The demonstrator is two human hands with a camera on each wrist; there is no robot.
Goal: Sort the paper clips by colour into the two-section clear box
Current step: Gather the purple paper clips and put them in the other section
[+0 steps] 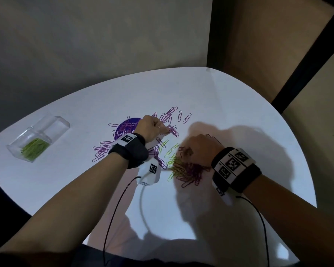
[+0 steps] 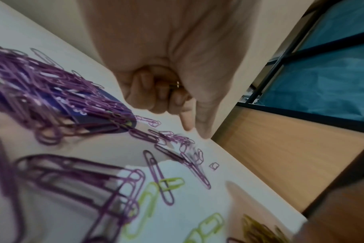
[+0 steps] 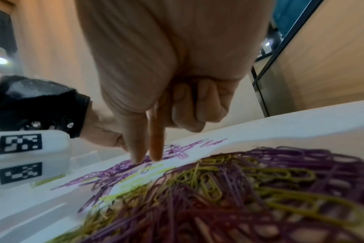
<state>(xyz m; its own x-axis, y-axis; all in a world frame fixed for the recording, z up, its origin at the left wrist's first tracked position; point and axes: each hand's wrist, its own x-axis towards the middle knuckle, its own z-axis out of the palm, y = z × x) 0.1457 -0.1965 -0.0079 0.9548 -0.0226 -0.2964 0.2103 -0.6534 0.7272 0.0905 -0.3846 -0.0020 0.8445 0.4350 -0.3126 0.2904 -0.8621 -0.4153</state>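
Note:
Purple paper clips [image 1: 169, 117] lie scattered across the middle of the white table [image 1: 239, 105], with a few green clips [image 1: 171, 151] among them. A mixed purple and green heap [image 1: 187, 170] sits under my right wrist. My left hand [image 1: 168, 130] points thumb and forefinger down at purple clips [image 2: 177, 137]; the other fingers are curled, and nothing shows between the tips [image 2: 196, 133]. My right hand [image 1: 186, 152] sets thumb and forefinger tips [image 3: 148, 159] down among purple clips [image 3: 177, 151]. Whether they pinch one is hidden. The two-section clear box [image 1: 56, 124] stands far left, with green clips [image 1: 35, 148] in its near section.
A round purple sticker [image 1: 132, 122] lies on the table under the clips by my left hand. The table's curved edge runs close behind the clips, with a wall and a dark-framed wooden panel [image 1: 301, 60] beyond. Cables hang from both wrist cameras.

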